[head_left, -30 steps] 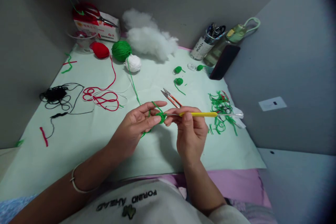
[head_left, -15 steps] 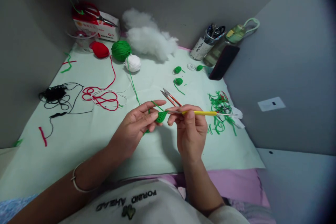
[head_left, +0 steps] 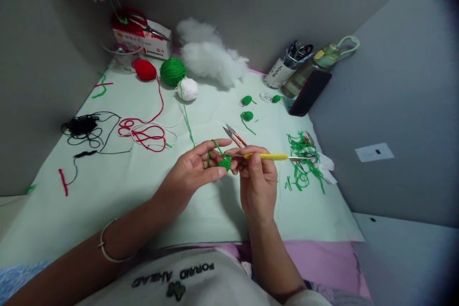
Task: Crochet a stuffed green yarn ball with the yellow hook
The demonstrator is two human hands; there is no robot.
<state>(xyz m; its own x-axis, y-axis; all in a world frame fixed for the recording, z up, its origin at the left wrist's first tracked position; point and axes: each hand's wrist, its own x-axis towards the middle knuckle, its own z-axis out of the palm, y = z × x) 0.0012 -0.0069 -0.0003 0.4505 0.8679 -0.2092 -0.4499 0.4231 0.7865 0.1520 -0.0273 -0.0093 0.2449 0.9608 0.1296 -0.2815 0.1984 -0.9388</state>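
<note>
My left hand [head_left: 191, 167] pinches a small green crochet piece [head_left: 224, 162], with green yarn looped over its raised index finger. That yarn runs back to the green yarn ball [head_left: 172, 72]. In my right hand [head_left: 258, 177] is a crochet hook [head_left: 267, 156] with a yellow handle, held level between thumb and fingers. The hook's metal tip reaches the crochet piece; whether it is inside a stitch is too small to tell. Orange-handled thread snips [head_left: 234, 136] lie just beyond my right fingers.
Red [head_left: 145, 70] and white yarn balls [head_left: 187, 89] and stuffing [head_left: 213, 60] sit at the back. Black yarn [head_left: 81, 126] lies left, green scraps [head_left: 301, 160] right. Small green crocheted pieces [head_left: 247, 115] lie mid-table. A phone [head_left: 310, 93] leans by a bottle [head_left: 327, 56].
The camera view has shifted slightly. My right hand and the hook have come closer to my left hand, and the hook now reaches past the crochet piece's edge. My left thumb has straightened along the piece.
</note>
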